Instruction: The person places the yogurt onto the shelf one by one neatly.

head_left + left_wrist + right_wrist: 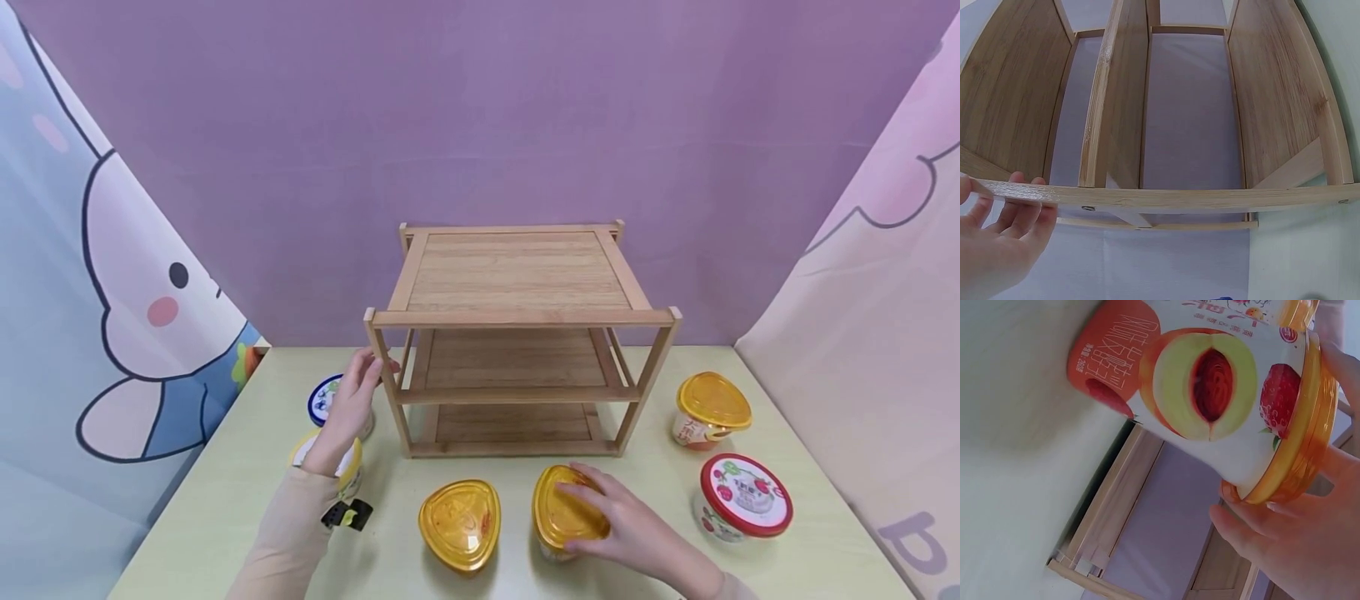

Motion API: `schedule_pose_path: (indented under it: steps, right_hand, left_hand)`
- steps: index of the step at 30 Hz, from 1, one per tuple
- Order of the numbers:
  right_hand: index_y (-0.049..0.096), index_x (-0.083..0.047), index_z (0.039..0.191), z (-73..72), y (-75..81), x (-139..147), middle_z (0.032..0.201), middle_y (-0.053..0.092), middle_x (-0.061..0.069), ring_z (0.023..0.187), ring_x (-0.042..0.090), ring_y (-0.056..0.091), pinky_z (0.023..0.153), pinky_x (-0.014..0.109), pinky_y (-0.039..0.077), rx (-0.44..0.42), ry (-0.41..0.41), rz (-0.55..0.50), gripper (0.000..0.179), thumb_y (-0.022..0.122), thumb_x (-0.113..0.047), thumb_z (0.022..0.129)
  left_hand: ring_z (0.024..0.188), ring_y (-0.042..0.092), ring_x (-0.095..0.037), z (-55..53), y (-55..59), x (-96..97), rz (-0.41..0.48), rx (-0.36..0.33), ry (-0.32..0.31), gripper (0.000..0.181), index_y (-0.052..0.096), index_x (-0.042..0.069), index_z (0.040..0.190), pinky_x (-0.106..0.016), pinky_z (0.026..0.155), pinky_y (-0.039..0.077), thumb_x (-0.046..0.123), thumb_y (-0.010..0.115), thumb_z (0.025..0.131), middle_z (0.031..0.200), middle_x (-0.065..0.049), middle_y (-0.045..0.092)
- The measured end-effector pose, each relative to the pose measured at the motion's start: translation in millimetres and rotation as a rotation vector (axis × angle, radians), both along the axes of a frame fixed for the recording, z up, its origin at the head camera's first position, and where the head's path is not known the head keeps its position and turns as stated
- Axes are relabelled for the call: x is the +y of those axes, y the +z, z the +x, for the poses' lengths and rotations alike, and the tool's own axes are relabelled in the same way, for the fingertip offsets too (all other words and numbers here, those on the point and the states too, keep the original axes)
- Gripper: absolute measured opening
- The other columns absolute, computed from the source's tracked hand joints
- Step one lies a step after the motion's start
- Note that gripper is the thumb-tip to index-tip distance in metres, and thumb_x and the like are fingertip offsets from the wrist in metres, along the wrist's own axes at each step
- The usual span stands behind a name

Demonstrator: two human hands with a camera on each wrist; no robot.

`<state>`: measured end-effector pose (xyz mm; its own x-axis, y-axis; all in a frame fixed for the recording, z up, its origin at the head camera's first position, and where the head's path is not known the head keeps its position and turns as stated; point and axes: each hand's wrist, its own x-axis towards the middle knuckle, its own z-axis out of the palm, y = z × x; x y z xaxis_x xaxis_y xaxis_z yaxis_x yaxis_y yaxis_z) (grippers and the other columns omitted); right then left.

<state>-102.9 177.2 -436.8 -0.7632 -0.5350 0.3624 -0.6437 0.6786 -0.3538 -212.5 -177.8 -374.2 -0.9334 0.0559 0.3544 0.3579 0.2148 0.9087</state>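
Right hand [626, 521] grips the peach cup [558, 504] by its yellow lid, fingers and thumb around the rim. Cup's near the wooden shelf [517, 271], in front of its right half; can't tell if the base touches the table [217, 508]. Left hand [351, 412] has fingers curled round the front left post [1179, 199], upper part. Narrow gap from peach cup to left-hand cup [461, 521]. Lower tiers open at front. Right: far cup [712, 404] and red-lidded tub [746, 496], apart from shelf. Left: blue-lidded tub [322, 400] and yellow-rimmed tub [350, 471], partly hidden by arm. Table pale; purple cloth [487, 125] behind, printed curtains [45, 275] both sides.
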Motion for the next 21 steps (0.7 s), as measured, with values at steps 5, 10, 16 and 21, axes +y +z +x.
schedule_pose_path:
  steps: [5,10,16,21]
  right_hand:
    - [0.057,-0.017,0.116,-4.4,-1.1,-1,0.122,0.047,0.016,0.105,0.032,0.049,0.077,0.047,0.046,-0.016,-0.050,-0.009,0.056,0.064,-0.051,0.072]
    - [0.058,-0.014,0.114,-9.9,-3.2,-4,0.120,0.048,0.019,0.103,0.034,0.051,0.076,0.046,0.046,0.007,-0.116,-0.035,0.057,0.066,-0.050,0.070]
    - [0.059,-0.011,0.112,-16.1,-7.1,-6,0.117,0.048,0.019,0.100,0.035,0.052,0.074,0.046,0.047,0.070,-0.164,-0.046,0.059,0.070,-0.047,0.067]
    - [0.059,-0.007,0.111,-18.4,-9.4,-9,0.113,0.049,0.024,0.098,0.037,0.052,0.074,0.047,0.047,0.119,-0.201,-0.043,0.061,0.072,-0.045,0.065]
  left_hand:
    - [0.100,0.051,-0.027,0.1,0.1,0.0,-0.005,-0.004,0.007,0.032,0.038,-0.005,0.119,-0.039,0.094,0.036,0.017,0.032,0.097,0.102,-0.021,0.053]
    - [0.101,0.050,-0.030,-0.1,0.7,0.1,-0.004,-0.004,0.007,0.031,0.038,-0.006,0.119,-0.037,0.095,0.035,0.016,0.032,0.097,0.103,-0.024,0.053]
    - [0.102,0.050,-0.030,-0.5,0.7,0.6,-0.005,-0.012,0.009,0.032,0.038,-0.005,0.119,-0.035,0.095,0.035,0.016,0.032,0.097,0.104,-0.026,0.052]
    - [0.101,0.050,-0.028,-1.0,-0.5,1.0,0.000,-0.012,0.017,0.032,0.038,-0.006,0.119,-0.031,0.093,0.036,0.016,0.032,0.097,0.103,-0.025,0.052]
